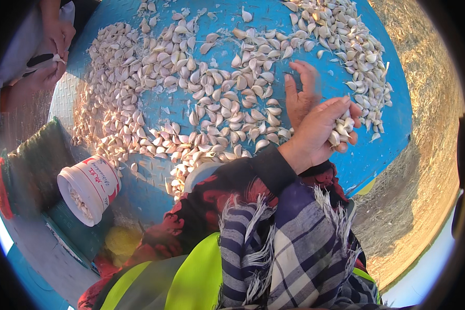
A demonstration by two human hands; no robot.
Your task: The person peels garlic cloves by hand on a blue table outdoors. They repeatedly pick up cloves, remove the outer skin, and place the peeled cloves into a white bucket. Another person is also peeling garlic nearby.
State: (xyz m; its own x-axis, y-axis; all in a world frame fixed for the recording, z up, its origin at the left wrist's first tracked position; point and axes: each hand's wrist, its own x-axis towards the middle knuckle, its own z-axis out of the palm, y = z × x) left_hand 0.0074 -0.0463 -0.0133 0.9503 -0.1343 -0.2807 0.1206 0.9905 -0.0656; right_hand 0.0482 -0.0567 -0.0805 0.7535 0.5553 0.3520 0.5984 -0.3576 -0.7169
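My left hand [319, 131] reaches across to the right side of the blue metal surface [224, 58]. Its fingers curl around several garlic cloves [341, 130]. Partly behind it, my right hand [304, 91] has its fingers apart and looks slightly blurred. Nothing shows between those fingers, and my left hand and forearm hide its wrist. Loose cloves in a broad spread [232, 100] lie just left of my right hand. A whiter heap of cloves [362, 62] lies along the right side, beyond my left hand.
Another person's hands [54, 58] hold a small pale piece at the upper left. A tilted white plastic bucket [91, 186] with cloves inside stands at lower left. A pale rounded rim [201, 174] shows partly behind my sleeve. Straw-covered ground [426, 97] lies beyond the right edge.
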